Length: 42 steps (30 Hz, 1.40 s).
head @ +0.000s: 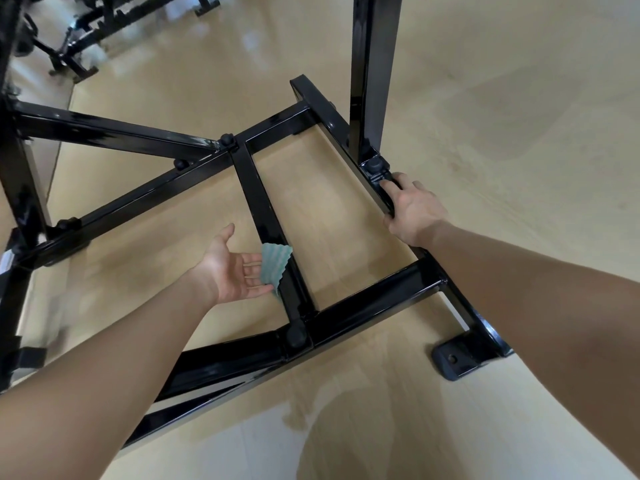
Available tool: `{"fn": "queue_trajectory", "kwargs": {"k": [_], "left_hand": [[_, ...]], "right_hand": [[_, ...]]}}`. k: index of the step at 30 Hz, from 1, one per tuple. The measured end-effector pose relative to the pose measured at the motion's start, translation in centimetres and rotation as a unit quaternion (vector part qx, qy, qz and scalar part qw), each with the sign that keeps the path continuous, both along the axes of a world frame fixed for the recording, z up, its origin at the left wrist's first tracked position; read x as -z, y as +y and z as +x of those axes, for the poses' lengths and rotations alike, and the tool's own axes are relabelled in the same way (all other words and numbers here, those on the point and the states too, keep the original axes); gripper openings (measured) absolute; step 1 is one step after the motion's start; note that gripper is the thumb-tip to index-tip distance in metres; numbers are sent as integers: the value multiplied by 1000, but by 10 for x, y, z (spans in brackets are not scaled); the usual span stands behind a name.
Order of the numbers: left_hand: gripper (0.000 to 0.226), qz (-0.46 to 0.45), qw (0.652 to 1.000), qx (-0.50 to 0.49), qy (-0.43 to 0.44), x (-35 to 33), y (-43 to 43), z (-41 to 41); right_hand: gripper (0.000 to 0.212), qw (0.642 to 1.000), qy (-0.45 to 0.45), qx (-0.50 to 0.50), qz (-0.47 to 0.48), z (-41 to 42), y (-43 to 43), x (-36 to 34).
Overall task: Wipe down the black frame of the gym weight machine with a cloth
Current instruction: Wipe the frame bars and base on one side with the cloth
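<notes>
The glossy black frame [363,299] of the weight machine lies low over a pale wooden floor, with crossbars meeting at bolted joints. My left hand [235,268] is palm up with straight fingers, pressing a teal ribbed cloth [275,265] against the left side of the middle bar [263,206]. My right hand [414,211] grips the right-hand base bar just below the foot of the black upright post [372,74], its fingers curled over the bar.
A bolt-down foot plate [453,358] sticks out at the frame's near right corner. More black gym equipment [86,39] stands at the far left. Open wooden floor [519,133] spreads to the right of the frame.
</notes>
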<state>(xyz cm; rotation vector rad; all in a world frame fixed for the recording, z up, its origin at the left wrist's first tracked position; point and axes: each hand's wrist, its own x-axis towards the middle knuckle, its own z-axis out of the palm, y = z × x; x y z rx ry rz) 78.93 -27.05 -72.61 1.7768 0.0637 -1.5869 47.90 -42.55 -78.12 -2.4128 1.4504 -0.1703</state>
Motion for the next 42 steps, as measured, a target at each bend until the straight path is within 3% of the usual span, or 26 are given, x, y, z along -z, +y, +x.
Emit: {"fn": "queue_trajectory", "kwargs": {"k": [7,16,22,31,42], "left_hand": [[86,-70,995,-63,-31,1,-35,14],[68,-128,977,-105,-131,-6,-85,22],[59,-102,983,-61,-141,2,-68,13],[50,45,990,39,-127,15,-23,-9],[63,-21,985,-18,-173,1,-86,20]], "right_hand": [[67,1000,-4,7,-1,1,-1,4],[68,1000,-12,7,-7,1,-5,9],[71,1000,-16,7,-4,2,-6,12],[70,1000,-7,7,9,2,-3,3],[69,1000,-22,10,21,1,-5,5]]}}
